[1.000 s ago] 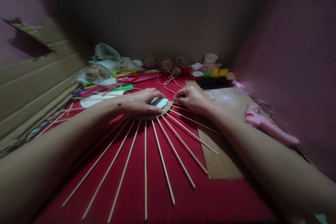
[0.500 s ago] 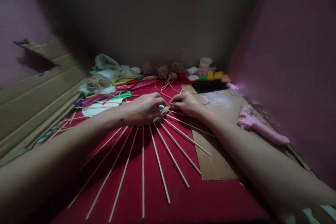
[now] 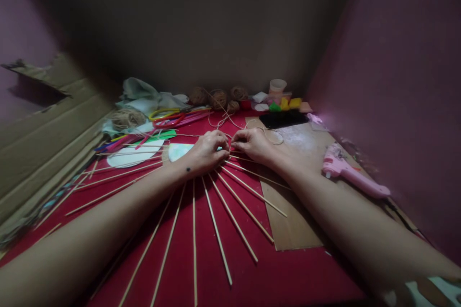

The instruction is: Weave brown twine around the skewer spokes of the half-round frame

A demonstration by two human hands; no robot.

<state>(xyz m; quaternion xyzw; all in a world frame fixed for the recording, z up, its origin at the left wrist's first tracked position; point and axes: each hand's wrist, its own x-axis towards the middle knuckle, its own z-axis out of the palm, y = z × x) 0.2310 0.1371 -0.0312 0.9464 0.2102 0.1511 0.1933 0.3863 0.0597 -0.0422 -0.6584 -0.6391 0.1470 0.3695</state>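
Note:
Thin wooden sticks (image 3: pixel 217 230) fan out towards me from a round base with a pale centre (image 3: pixel 178 151), whose edge carries woven twine at the left. My left hand (image 3: pixel 211 150) lies over the right part of this base, fingers curled and pinched at its right edge. Close beside it, my right hand (image 3: pixel 252 144) has thumb and fingers pressed together at the same edge. The fingertips of both hands nearly meet. Jute twine (image 3: pixel 234 120) runs from the back of the table towards them; what exactly sits between the fingertips is too small to make out.
Balls of twine (image 3: pixel 218 99) line the back, with scissors (image 3: pixel 169 116) to their left. A black phone (image 3: pixel 283 119) lies on a cardboard sheet (image 3: pixel 295 225) at the right. Further right rests a pink glue gun (image 3: pixel 355 175). Cardboard (image 3: pixel 46 139) stands along the left wall.
My left hand has shifted right along the base's edge, uncovering the pale centre and more sticks at the left. My right hand stays pinched nearby. The view has shifted slightly.

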